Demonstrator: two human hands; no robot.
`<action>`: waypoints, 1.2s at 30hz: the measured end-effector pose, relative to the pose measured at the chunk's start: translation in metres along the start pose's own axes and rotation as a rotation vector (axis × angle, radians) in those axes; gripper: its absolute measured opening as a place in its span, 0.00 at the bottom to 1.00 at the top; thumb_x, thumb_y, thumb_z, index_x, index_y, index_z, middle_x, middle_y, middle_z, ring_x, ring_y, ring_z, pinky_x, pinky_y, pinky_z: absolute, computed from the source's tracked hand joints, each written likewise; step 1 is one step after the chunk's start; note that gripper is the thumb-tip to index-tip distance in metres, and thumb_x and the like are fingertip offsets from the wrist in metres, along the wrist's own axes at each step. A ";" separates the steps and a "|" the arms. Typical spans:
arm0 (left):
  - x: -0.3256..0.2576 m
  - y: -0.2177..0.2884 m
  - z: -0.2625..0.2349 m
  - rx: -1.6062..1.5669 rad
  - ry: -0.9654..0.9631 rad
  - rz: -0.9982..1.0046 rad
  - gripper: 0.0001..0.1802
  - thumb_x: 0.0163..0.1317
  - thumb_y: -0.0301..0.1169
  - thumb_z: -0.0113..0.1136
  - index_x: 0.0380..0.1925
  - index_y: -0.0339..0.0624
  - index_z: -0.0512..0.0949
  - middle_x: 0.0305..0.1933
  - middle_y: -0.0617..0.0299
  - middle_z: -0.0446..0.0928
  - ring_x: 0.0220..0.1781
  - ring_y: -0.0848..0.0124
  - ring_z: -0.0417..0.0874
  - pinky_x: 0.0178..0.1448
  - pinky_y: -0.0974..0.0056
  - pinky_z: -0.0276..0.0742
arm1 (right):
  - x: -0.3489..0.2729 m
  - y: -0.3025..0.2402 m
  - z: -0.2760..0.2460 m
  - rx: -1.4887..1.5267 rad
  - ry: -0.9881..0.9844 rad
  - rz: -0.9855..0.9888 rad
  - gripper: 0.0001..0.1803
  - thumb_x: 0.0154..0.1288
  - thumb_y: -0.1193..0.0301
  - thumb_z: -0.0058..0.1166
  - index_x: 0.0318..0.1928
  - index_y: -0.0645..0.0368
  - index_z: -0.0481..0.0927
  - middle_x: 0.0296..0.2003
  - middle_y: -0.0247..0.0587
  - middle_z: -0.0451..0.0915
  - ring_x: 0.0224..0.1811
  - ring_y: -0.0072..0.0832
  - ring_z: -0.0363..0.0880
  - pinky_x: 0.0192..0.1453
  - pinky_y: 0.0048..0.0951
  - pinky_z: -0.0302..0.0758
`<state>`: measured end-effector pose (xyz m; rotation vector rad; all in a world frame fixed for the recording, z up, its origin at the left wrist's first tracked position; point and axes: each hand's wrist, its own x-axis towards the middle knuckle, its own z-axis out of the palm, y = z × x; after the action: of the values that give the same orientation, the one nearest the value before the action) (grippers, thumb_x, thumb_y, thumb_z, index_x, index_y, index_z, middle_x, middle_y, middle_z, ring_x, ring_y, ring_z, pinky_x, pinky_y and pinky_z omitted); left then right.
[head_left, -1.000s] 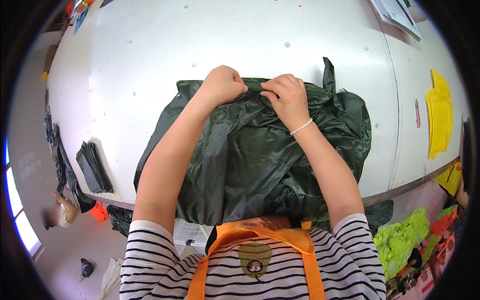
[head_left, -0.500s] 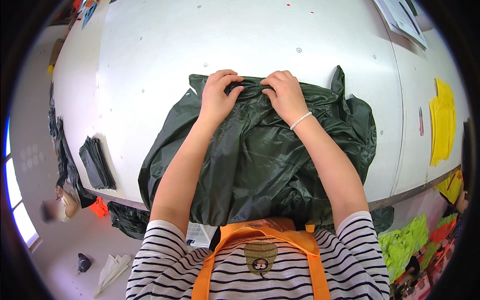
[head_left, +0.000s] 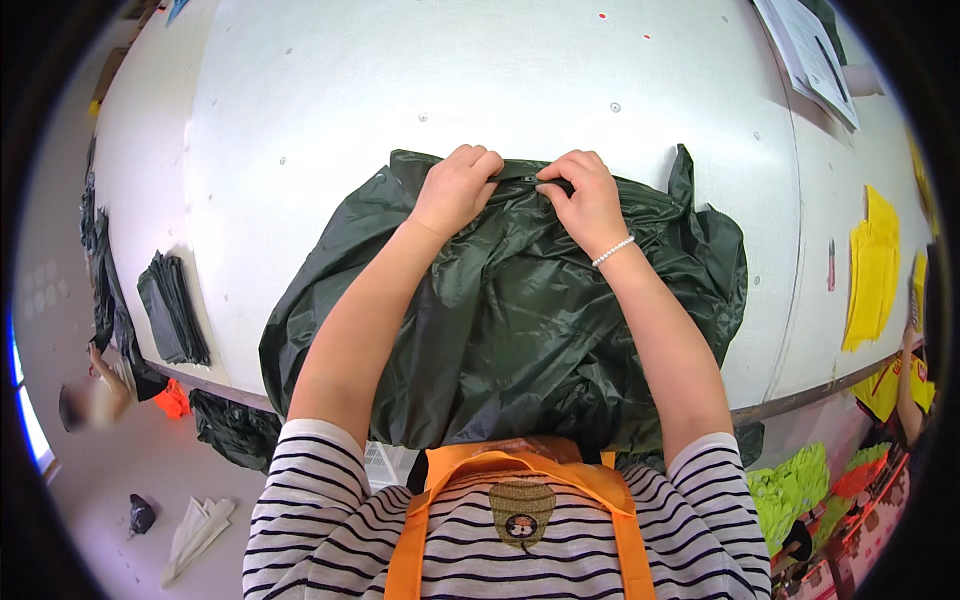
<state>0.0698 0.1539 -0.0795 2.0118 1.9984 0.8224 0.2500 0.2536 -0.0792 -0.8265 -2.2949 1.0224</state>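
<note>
A dark green, shiny waterproof garment (head_left: 500,330) lies bunched across the near part of the table, its lower edge against my orange apron. My left hand (head_left: 460,190) is closed on the garment's far edge, fingers curled under. Just to the right, my right hand (head_left: 585,195) pinches the same edge between thumb and forefinger. A small zipper slider (head_left: 528,180) shows in the gap between the two hands, along a dark zipper line. Whether the right fingertips touch the slider itself is hard to see. A corner of the fabric stands up at the far right.
The white table (head_left: 400,70) stretches beyond the garment. At left lies a folded dark green stack (head_left: 172,308); at right are a yellow fabric stack (head_left: 872,270), a small pink tool (head_left: 831,265) and papers with a pen (head_left: 808,55). Other people work at both sides.
My left fingers have curled closed round the edge, where thumb and fingers were apart before. The zipper slider now shows between my hands. The view has shifted slightly.
</note>
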 end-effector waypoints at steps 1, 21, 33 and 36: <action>0.001 0.000 -0.001 0.004 0.005 0.027 0.12 0.47 0.22 0.62 0.32 0.44 0.73 0.32 0.59 0.72 0.37 0.58 0.75 0.40 0.57 0.74 | 0.000 0.000 0.001 0.003 0.011 0.013 0.07 0.48 0.77 0.64 0.30 0.58 0.81 0.32 0.36 0.78 0.41 0.36 0.74 0.47 0.33 0.72; 0.007 0.049 0.011 -0.020 0.109 -0.221 0.10 0.51 0.27 0.67 0.34 0.42 0.83 0.35 0.59 0.79 0.38 0.62 0.80 0.41 0.62 0.76 | -0.010 0.009 0.018 -0.089 0.172 -0.173 0.08 0.52 0.77 0.61 0.34 0.57 0.77 0.34 0.37 0.77 0.42 0.38 0.74 0.47 0.35 0.70; 0.008 0.057 0.019 -0.142 0.199 -0.451 0.11 0.48 0.26 0.71 0.29 0.37 0.78 0.37 0.59 0.76 0.30 0.70 0.78 0.36 0.67 0.76 | -0.010 0.017 0.015 -0.055 0.136 -0.218 0.07 0.55 0.76 0.58 0.35 0.57 0.77 0.36 0.37 0.76 0.43 0.37 0.73 0.49 0.35 0.69; 0.011 0.058 0.014 -0.255 0.125 -0.529 0.10 0.48 0.26 0.71 0.27 0.35 0.78 0.36 0.59 0.75 0.32 0.70 0.78 0.38 0.67 0.75 | -0.011 0.016 0.015 -0.056 0.142 -0.218 0.07 0.54 0.76 0.59 0.35 0.57 0.77 0.35 0.37 0.76 0.43 0.37 0.73 0.49 0.34 0.69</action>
<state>0.1261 0.1639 -0.0589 1.2361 2.2045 1.0221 0.2537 0.2471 -0.1024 -0.6315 -2.2428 0.7821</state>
